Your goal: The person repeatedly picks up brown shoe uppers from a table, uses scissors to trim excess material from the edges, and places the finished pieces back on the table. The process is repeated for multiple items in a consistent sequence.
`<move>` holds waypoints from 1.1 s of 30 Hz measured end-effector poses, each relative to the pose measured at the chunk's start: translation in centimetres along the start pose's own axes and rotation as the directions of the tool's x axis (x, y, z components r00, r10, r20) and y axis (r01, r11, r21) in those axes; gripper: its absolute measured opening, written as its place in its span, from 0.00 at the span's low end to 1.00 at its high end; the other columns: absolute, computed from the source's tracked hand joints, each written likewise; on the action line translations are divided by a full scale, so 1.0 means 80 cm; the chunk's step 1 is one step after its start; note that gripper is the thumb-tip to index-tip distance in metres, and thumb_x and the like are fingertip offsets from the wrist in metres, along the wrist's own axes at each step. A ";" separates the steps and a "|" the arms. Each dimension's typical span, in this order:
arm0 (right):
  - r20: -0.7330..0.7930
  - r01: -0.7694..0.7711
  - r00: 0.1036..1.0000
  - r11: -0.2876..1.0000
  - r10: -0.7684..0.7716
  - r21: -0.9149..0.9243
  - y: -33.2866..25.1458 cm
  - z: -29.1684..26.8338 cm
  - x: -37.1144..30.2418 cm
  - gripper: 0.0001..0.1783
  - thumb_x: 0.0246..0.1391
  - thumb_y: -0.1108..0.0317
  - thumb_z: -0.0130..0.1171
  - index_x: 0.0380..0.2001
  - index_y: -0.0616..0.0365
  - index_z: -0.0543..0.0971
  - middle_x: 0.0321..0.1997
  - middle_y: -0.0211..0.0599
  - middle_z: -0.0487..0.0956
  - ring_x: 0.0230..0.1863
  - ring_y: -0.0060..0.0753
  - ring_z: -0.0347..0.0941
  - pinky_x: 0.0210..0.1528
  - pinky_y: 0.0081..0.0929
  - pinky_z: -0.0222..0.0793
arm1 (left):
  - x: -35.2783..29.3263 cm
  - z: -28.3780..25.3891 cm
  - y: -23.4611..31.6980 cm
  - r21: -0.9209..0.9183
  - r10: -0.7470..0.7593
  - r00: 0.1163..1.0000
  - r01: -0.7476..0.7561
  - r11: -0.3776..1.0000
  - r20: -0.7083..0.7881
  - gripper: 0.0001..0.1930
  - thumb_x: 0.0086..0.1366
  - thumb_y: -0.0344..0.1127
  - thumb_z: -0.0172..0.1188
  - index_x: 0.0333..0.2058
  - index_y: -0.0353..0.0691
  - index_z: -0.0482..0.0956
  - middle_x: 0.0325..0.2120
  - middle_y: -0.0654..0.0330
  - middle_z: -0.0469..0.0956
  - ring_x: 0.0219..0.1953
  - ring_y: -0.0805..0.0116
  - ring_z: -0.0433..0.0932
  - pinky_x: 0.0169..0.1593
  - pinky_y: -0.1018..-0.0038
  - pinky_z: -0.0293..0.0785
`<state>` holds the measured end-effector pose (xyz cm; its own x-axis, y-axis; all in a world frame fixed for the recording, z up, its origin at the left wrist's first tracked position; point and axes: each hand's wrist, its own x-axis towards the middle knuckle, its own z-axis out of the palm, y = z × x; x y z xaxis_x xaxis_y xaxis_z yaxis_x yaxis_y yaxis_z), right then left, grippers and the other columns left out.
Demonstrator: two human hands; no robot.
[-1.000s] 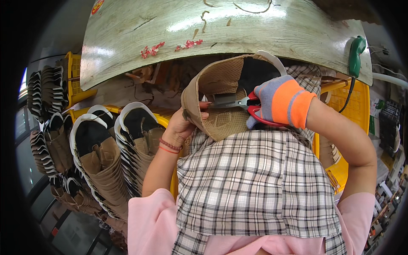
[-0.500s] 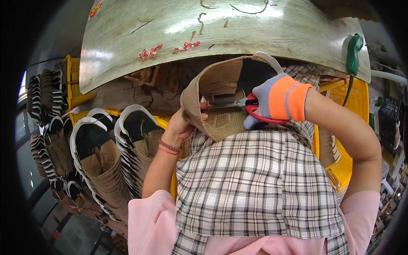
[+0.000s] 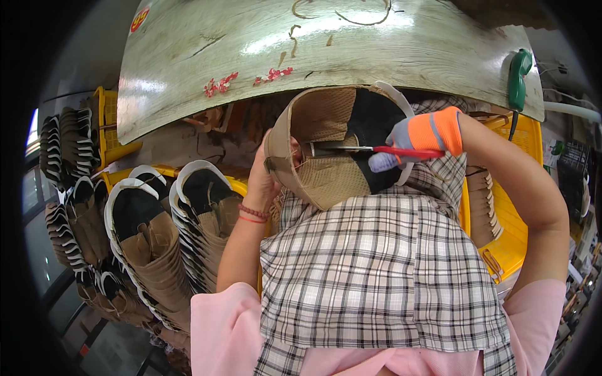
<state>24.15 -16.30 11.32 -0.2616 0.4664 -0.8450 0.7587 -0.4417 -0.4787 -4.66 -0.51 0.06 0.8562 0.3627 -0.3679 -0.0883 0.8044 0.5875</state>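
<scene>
A brown shoe upper (image 3: 332,183) with mesh lining, a black part and a white rim sits over my lap, its opening facing up. My left hand (image 3: 264,178), bare, grips the upper by its left wall; some fingertips reach inside, and the rest are hidden behind the wall. My right hand (image 3: 415,136), in a grey and orange glove, is closed on red-handled scissors (image 3: 411,151). Their blades point left into the upper, toward my left fingertips, and look close together. Whether the tips touch anything is too small to tell.
A worn pale tabletop (image 3: 251,88) lies ahead, with red-and-white scraps and a green handheld tool (image 3: 519,80) at its right edge. Nested stacks of similar uppers (image 3: 157,244) stand at left beside a yellow crate (image 3: 114,125). Another yellow crate (image 3: 523,188) at right holds more brown pieces.
The scissors have turned edge-on, with their blades now closer together. My right hand has shifted slightly right, and my left hand has moved a little left along the upper's wall.
</scene>
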 end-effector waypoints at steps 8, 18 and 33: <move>0.210 0.014 0.977 0.995 -0.034 0.096 -0.007 -0.035 0.027 0.48 0.61 0.24 0.31 0.35 0.55 0.87 0.25 0.34 0.80 0.26 0.30 0.80 0.53 0.36 0.72 | 0.033 -0.029 -0.006 0.015 0.092 0.971 -0.091 0.996 -0.219 0.15 0.74 0.40 0.49 0.49 0.36 0.76 0.38 0.59 0.80 0.34 0.72 0.79 0.38 0.75 0.79; 0.192 -0.033 0.981 0.969 -0.014 0.244 -0.014 -0.034 0.010 0.54 0.53 0.16 0.35 0.32 0.61 0.85 0.22 0.34 0.76 0.22 0.30 0.77 0.37 0.31 0.76 | 0.045 -0.028 -0.007 -0.081 0.047 0.938 -0.080 0.994 -0.344 0.09 0.66 0.33 0.65 0.43 0.41 0.80 0.31 0.62 0.82 0.32 0.68 0.81 0.36 0.69 0.78; 0.180 -0.002 0.981 0.936 -0.066 0.353 -0.017 -0.021 0.012 0.57 0.45 0.12 0.39 0.30 0.64 0.83 0.19 0.36 0.74 0.21 0.31 0.75 0.29 0.28 0.74 | 0.043 -0.009 0.009 -0.085 0.047 0.980 -0.065 0.994 -0.195 0.06 0.68 0.32 0.60 0.42 0.41 0.80 0.32 0.61 0.82 0.32 0.69 0.81 0.35 0.75 0.79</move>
<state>23.91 -13.98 11.58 -0.4139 0.3489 -0.8408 0.5002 -0.6845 -0.5303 -2.16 1.63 -1.27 0.7355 0.4851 -0.4731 -0.1864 0.8161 0.5470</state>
